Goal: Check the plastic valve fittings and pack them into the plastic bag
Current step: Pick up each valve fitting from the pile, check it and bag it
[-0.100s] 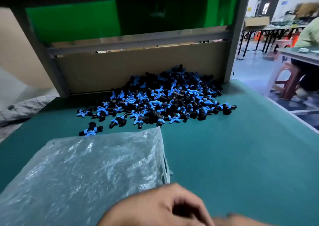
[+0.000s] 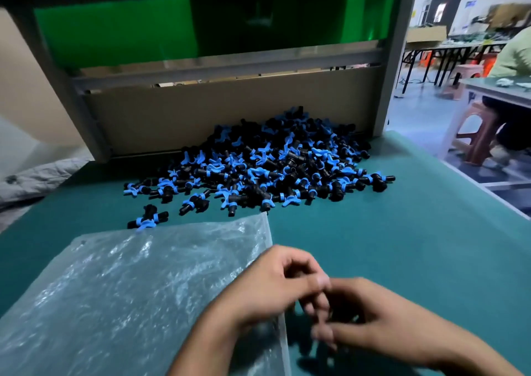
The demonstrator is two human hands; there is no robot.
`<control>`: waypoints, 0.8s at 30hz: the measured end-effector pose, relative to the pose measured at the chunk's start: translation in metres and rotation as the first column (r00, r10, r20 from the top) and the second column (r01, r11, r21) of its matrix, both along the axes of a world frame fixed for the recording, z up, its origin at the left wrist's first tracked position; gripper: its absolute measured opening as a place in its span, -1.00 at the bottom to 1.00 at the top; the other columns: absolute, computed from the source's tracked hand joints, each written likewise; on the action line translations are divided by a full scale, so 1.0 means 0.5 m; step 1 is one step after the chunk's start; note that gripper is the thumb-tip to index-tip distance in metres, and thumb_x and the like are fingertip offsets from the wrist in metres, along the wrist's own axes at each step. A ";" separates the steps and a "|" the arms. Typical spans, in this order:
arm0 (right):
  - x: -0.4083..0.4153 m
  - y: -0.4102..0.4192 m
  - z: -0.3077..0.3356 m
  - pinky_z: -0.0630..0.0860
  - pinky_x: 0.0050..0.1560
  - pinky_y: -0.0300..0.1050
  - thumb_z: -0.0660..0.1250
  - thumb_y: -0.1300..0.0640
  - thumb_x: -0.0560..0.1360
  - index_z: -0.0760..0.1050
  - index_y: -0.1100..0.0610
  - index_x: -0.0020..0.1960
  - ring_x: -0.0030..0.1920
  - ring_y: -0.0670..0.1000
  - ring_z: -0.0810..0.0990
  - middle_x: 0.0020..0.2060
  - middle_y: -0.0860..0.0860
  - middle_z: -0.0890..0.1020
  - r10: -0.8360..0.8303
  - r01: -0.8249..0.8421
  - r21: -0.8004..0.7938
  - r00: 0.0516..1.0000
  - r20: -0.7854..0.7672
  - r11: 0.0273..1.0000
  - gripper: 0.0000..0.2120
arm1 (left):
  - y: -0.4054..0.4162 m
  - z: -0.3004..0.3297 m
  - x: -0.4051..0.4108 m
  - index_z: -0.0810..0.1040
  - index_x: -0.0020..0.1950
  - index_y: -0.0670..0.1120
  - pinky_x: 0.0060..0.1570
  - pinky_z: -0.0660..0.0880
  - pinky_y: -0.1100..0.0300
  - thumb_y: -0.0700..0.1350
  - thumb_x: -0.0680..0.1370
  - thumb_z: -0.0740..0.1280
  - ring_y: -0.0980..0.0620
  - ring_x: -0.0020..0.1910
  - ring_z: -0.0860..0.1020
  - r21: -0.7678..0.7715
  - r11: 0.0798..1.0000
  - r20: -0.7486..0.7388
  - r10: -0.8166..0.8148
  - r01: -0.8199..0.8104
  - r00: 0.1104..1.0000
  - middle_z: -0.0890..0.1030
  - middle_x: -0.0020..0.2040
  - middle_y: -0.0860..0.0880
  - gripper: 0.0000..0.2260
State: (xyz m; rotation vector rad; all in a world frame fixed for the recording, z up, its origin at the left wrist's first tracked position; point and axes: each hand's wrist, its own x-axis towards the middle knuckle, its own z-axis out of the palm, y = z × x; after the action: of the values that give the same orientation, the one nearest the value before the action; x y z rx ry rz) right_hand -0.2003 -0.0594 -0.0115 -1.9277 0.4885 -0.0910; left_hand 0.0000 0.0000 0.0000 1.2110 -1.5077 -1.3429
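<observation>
Head view, near to far. Nearest the camera, the left hand (image 2: pixel 267 286) is hovering over the right edge of the plastic bag (image 2: pixel 129 289), its fingers curled inward; whether they are pinching anything cannot be told from the blur. The right hand (image 2: pixel 373 318) is meeting it just beside the bag's edge, fingers bent and blurred (something dark may be lying between them, but this cannot be confirmed), so its grasp also cannot be told. The bag, clear and wrinkled, is lying flat on the green table (image 2: pixel 402 260), occupying the near left. Just beyond the bag's far edge, a single valve fitting (image 2: pixel 148 217), black with blue handles, is lying apart from the rest. Farther back, the pile of valve fittings (image 2: pixel 273 163) is spreading across the table's middle and resting against a cardboard panel (image 2: pixel 201 111). Behind the panel, a grey frame (image 2: pixel 393 59) is enclosing a green sheet (image 2: pixel 115 27). At far right, a seated person (image 2: pixel 514 56) is occupying a stool (image 2: pixel 479 134) at another table.
</observation>
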 end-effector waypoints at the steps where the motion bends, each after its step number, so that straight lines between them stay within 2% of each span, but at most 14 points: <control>1: 0.030 -0.025 -0.003 0.53 -0.10 -0.09 0.35 0.22 0.56 0.54 0.04 -0.04 -0.22 -0.08 0.58 -0.26 -0.07 0.61 -0.131 0.135 -0.031 0.986 0.105 0.990 -0.92 | -0.040 -0.004 -0.005 0.66 -0.13 -0.12 -0.34 0.47 0.25 -0.21 0.61 0.39 0.08 -0.42 0.55 -0.007 0.965 -0.060 0.260 -0.260 0.964 0.68 -0.30 -0.05 -0.87; 2: 0.072 -0.051 -0.005 0.52 -0.17 -0.02 0.31 0.30 0.54 0.51 0.17 -0.05 -0.26 -0.02 0.57 -0.29 0.02 0.59 -0.213 0.219 -0.026 0.965 0.152 0.975 -0.94 | -0.085 -0.003 -0.010 0.64 -0.19 -0.13 -0.42 0.42 0.29 -0.26 0.59 0.38 0.09 -0.48 0.50 0.043 0.862 -0.135 0.506 -0.506 0.852 0.66 -0.36 -0.04 -0.83; 3: 0.112 -0.080 -0.017 0.49 -0.20 0.01 0.28 0.35 0.52 0.49 0.25 -0.08 -0.30 0.00 0.55 -0.34 0.09 0.57 -0.302 0.314 -0.043 0.936 0.180 0.948 -0.95 | -0.128 -0.002 -0.016 0.62 -0.23 -0.13 -0.45 0.38 0.31 -0.28 0.57 0.38 0.09 -0.51 0.47 0.094 0.709 -0.184 0.702 -0.699 0.688 0.64 -0.40 -0.01 -0.82; 4: 0.159 -0.105 -0.025 0.47 -0.21 0.00 0.26 0.37 0.49 0.49 0.28 -0.11 -0.31 -0.02 0.51 -0.36 0.15 0.57 -0.374 0.393 -0.071 0.907 0.194 0.917 -0.95 | -0.170 -0.002 -0.018 0.59 -0.26 -0.11 -0.42 0.39 0.29 -0.26 0.55 0.37 0.06 -0.49 0.48 0.138 0.559 -0.233 0.821 -0.818 0.522 0.63 -0.41 0.01 -0.81; 5: 0.194 -0.132 -0.037 0.45 -0.22 -0.04 0.29 0.34 0.46 0.51 0.26 -0.14 -0.30 -0.06 0.48 -0.34 0.17 0.59 -0.435 0.461 -0.099 0.876 0.208 0.882 -0.96 | -0.210 -0.009 -0.013 0.58 -0.29 -0.08 -0.36 0.40 0.24 -0.23 0.53 0.37 0.02 -0.44 0.51 0.127 0.434 -0.249 0.884 -0.892 0.395 0.63 -0.41 0.03 -0.80; 6: 0.225 -0.156 -0.045 0.44 -0.24 -0.09 0.32 0.27 0.42 0.52 0.23 -0.17 -0.30 -0.10 0.45 -0.34 0.12 0.62 -0.479 0.512 -0.147 0.852 0.212 0.846 -0.98 | -0.244 -0.014 -0.004 0.57 -0.31 -0.07 -0.31 0.40 0.20 -0.19 0.52 0.37 0.00 -0.39 0.54 0.081 0.357 -0.221 0.917 -0.931 0.333 0.64 -0.39 0.04 -0.81; 8: 0.269 -0.197 -0.056 0.42 -0.33 -0.19 0.37 0.17 0.39 0.51 0.16 -0.23 -0.35 -0.13 0.44 -0.38 -0.02 0.62 -0.556 0.604 -0.241 0.795 0.241 0.759 -0.93 | -0.293 -0.020 0.019 0.54 -0.32 -0.03 -0.31 0.37 0.23 -0.15 0.52 0.36 0.07 -0.33 0.59 -0.046 0.302 -0.146 0.941 -0.952 0.305 0.65 -0.37 0.05 -0.80; 9: 0.285 -0.217 -0.064 0.45 -0.32 -0.20 0.38 0.15 0.40 0.52 0.13 -0.23 -0.35 -0.10 0.49 -0.38 -0.04 0.63 -0.576 0.632 -0.299 0.775 0.262 0.715 -0.93 | -0.310 -0.025 0.035 0.52 -0.32 -0.01 -0.32 0.36 0.27 -0.16 0.52 0.36 0.15 -0.34 0.58 -0.118 0.298 -0.118 0.943 -0.947 0.311 0.63 -0.38 0.07 -0.78; 11: 0.312 -0.250 -0.078 0.55 -0.19 -0.03 0.37 0.14 0.44 0.54 0.09 -0.16 -0.27 -0.01 0.57 -0.32 -0.04 0.64 -0.585 0.655 -0.402 0.755 0.297 0.640 -0.97 | -0.320 -0.040 0.068 0.48 -0.34 0.00 -0.36 0.30 0.45 -0.18 0.53 0.39 0.25 -0.39 0.52 -0.304 0.271 -0.053 0.953 -0.913 0.300 0.54 -0.45 0.12 -0.75; 14: 0.346 -0.286 -0.101 0.53 -0.09 0.08 0.36 0.12 0.51 0.50 0.08 -0.03 -0.14 0.06 0.55 -0.14 -0.03 0.59 -0.534 0.648 -0.539 0.757 0.376 0.538 -0.92 | -0.291 -0.093 0.120 0.51 -0.30 -0.02 -0.36 0.33 0.40 -0.15 0.53 0.41 0.22 -0.39 0.49 -0.502 0.301 0.093 0.951 -0.811 0.296 0.49 -0.46 0.14 -0.79; 16: 0.363 -0.300 -0.117 0.53 -0.07 0.07 0.33 0.05 0.57 0.47 0.06 0.13 -0.08 0.09 0.54 0.00 -0.02 0.51 -0.492 0.620 -0.610 0.777 0.393 0.493 -0.82 | -0.258 -0.138 0.149 0.52 -0.24 0.01 -0.38 0.43 0.13 -0.01 0.53 0.36 0.12 -0.41 0.49 -0.524 0.357 0.224 0.934 -0.773 0.280 0.52 -0.44 0.11 -0.84; 17: 0.368 -0.303 -0.124 0.54 -0.09 0.05 0.31 0.00 0.58 0.44 0.03 0.22 -0.09 0.10 0.55 0.06 -0.02 0.46 -0.480 0.607 -0.637 0.785 0.390 0.475 -0.76 | -0.243 -0.153 0.160 0.51 -0.22 0.04 -0.40 0.44 0.10 0.06 0.51 0.32 0.06 -0.40 0.50 -0.530 0.377 0.262 0.925 -0.760 0.276 0.53 -0.43 0.12 -0.84; 20: 0.370 -0.312 -0.143 0.56 -0.17 -0.01 0.33 -0.13 0.56 0.32 -0.11 0.40 -0.12 0.10 0.58 0.18 -0.04 0.40 -0.451 0.544 -0.712 0.823 0.347 0.444 -0.54 | -0.230 -0.168 0.176 0.49 -0.21 0.10 -0.43 0.45 0.11 0.15 0.46 0.24 0.08 -0.43 0.50 -0.525 0.408 0.271 0.912 -0.747 0.307 0.57 -0.36 0.19 -0.84; 24: 0.370 -0.316 -0.149 0.58 -0.12 0.02 0.39 -0.04 0.49 0.24 -0.14 0.49 0.01 0.09 0.59 0.23 -0.07 0.43 -0.411 0.447 -0.774 0.872 0.266 0.449 -0.38 | -0.241 -0.168 0.175 0.44 -0.22 0.07 -0.36 0.40 0.12 0.12 0.50 0.35 0.04 -0.35 0.49 -0.489 0.535 0.479 0.825 -0.689 0.300 0.54 -0.39 0.12 -0.81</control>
State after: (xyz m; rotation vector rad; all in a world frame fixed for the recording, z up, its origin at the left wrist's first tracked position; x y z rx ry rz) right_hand -0.0153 -0.2176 -0.0862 -2.6545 1.0496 -0.8379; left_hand 0.0877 -0.1204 -0.0839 2.0596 -1.1063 -0.0377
